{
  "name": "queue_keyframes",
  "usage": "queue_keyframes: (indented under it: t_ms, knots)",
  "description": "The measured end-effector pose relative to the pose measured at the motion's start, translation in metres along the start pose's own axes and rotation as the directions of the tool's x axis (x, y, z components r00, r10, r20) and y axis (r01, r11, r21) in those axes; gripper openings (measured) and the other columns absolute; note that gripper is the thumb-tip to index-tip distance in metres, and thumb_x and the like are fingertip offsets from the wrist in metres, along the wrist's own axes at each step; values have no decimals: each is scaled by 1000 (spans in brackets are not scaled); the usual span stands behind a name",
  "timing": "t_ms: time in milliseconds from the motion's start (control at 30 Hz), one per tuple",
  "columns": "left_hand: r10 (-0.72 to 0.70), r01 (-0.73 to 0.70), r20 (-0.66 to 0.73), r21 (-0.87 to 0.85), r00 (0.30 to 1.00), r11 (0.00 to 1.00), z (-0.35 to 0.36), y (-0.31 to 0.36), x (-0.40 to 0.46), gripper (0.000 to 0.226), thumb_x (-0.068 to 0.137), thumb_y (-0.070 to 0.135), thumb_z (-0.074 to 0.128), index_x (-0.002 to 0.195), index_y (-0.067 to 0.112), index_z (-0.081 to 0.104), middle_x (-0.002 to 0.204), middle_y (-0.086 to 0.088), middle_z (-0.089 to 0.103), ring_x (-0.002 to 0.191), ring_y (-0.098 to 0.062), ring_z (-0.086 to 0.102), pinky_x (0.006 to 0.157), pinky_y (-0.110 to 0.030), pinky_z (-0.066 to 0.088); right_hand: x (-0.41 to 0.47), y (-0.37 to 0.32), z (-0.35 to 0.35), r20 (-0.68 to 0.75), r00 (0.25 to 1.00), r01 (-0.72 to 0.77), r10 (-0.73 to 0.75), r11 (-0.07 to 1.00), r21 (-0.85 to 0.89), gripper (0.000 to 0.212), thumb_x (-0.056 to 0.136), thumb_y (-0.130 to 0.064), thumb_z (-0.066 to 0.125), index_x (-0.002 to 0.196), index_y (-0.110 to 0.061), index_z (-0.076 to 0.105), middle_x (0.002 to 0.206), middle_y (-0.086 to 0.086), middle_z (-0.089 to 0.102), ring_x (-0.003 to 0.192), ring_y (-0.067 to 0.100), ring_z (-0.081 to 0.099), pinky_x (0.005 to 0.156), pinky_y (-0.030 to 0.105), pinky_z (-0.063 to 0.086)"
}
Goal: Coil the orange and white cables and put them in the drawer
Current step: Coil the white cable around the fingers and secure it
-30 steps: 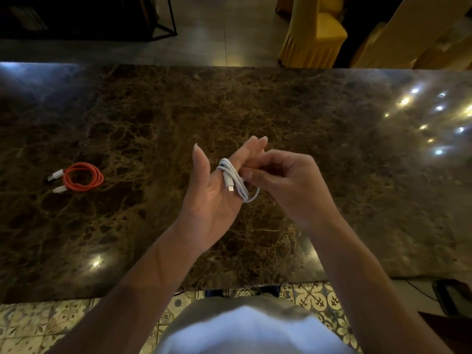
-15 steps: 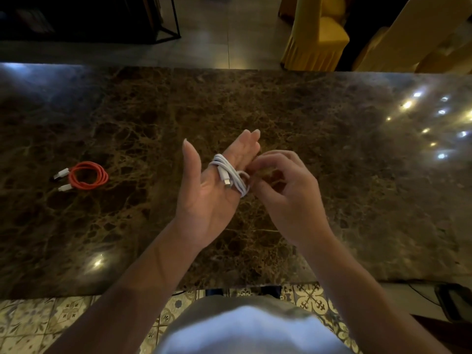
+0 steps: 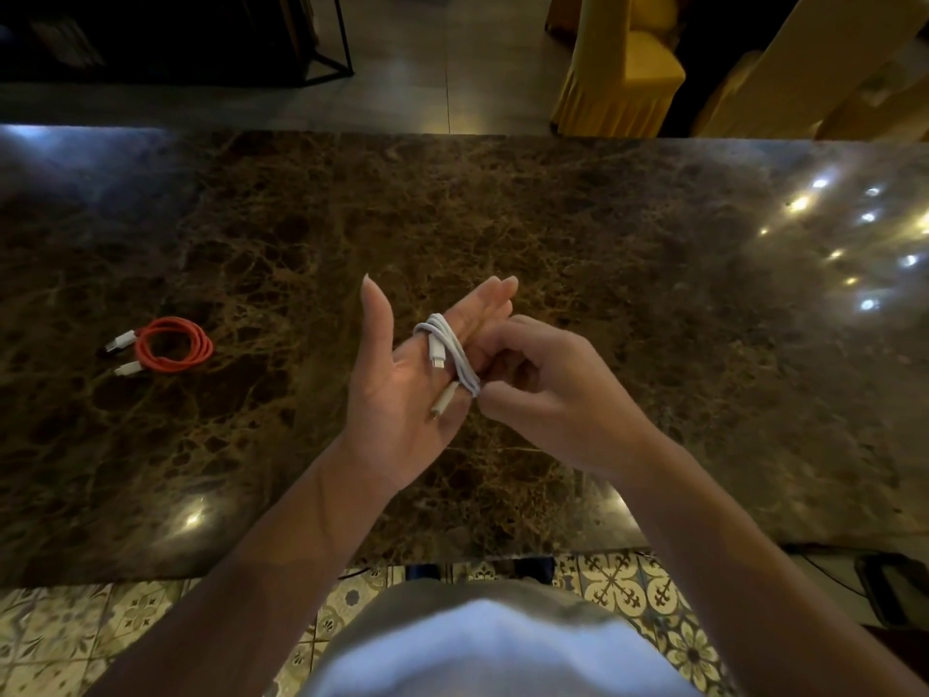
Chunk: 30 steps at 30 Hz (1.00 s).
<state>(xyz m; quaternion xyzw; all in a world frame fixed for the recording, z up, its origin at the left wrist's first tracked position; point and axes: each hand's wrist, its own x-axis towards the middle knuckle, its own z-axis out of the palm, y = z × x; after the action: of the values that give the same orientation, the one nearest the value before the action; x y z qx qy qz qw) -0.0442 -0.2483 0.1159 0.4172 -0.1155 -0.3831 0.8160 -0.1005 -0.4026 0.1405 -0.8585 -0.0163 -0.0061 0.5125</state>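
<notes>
At the centre of the frame, the left hand (image 3: 397, 394) stands flat with fingers straight, the white cable (image 3: 450, 352) wound round them. The right hand (image 3: 548, 389) pinches the coil's lower edge. Winding looks finished; next the coil must slide off without loosening. One orange cable (image 3: 173, 343) lies coiled on the table (image 3: 653, 319), left. No drawer shows.

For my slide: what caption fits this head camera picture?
Right hand winds white cable around straight left-hand fingers; coiled orange cable lies aside.

White cable (image 3: 447, 352) end now loose
</notes>
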Motion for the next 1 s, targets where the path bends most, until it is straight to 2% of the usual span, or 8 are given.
queue_keyframes:
  t_ms: [133,267,467,533,633,800,900,1000]
  knots:
    - [10,-10,-49,-11,999,1000,-5,0,4,108,82,85,12,158,13,38,164,-2,44,155,-19,35,130,-47,17,-6,1,14,-88,975,188,-202,972,-142,41,85,-15,80,121,-16,62,104,-8,63,91,10,63,78,28,56]
    - [27,-24,-115,20,993,1000,-9,-1,5,107,83,87,13,157,13,38,164,-1,44,156,-17,31,131,-47,12,-5,6,17,-69,939,275,-338,853,-444,29,89,-26,75,118,-22,74,110,0,64,96,18,60,78,37,56]
    - [-12,1,-147,-73,989,997,-5,2,2,110,84,88,16,161,12,30,166,-6,40,154,-25,37,121,-37,38,-1,8,14,-37,857,386,-514,687,-615,13,90,-22,78,103,-22,80,117,8,67,103,30,59,79,47,52]
    - [-35,16,-103,-182,994,983,-2,6,0,110,85,89,22,163,10,27,168,-9,36,157,-27,30,125,-40,33,-1,14,8,-1,819,468,-574,668,-579,14,92,-21,79,105,-22,81,118,6,69,104,29,59,81,48,51]
    - [-94,80,-27,-323,995,943,-7,3,-2,111,89,89,27,164,7,21,170,-14,29,160,-32,18,131,-49,10,-5,20,1,58,793,538,-606,654,-532,13,95,-26,76,107,-21,82,118,4,71,103,27,59,85,44,50]
    - [-116,104,-4,-421,993,901,-12,-3,-1,107,93,86,29,162,5,22,168,-19,32,158,-34,23,131,-50,11,-5,29,-6,89,830,555,-551,797,-237,16,99,-17,69,111,-7,74,116,6,70,106,22,63,94,34,52]
    - [-112,72,-66,-438,992,896,-7,-4,1,104,94,84,30,161,5,24,165,-20,37,155,-35,32,128,-46,26,-5,32,2,-35,931,366,-365,928,73,12,100,-12,65,111,-9,65,103,6,70,91,22,69,75,42,57]
    - [-116,38,-148,-449,982,893,-1,-2,4,103,94,83,30,158,3,32,159,-21,46,152,-37,39,127,-46,27,-7,31,16,-129,986,161,-110,837,523,11,102,-7,59,110,0,59,77,2,61,52,9,53,45,21,44]
